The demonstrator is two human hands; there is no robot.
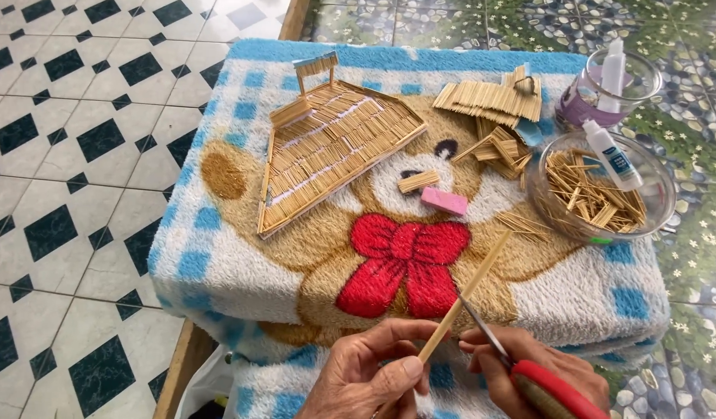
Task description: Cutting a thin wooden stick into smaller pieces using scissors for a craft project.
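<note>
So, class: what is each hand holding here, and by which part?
The left hand pinches a thin pale wooden stick near its lower end. The right hand grips red-handled scissors by the handles, blades at the stick.

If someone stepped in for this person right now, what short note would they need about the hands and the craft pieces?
Left hand: pinches the lower end of a long bamboo stick, held slanting up to the right.
Right hand: holds the red-handled scissors, blades at the stick.
On the towel: a woven stick panel with a small frame at its top, a flat bundle of glued sticks, loose short pieces, a pink eraser.
Right side: a clear bowl of cut sticks with a glue bottle, and a second glass jar.
Done: panel and bundles assembled. Left: the long stick looks uncut.
</note>
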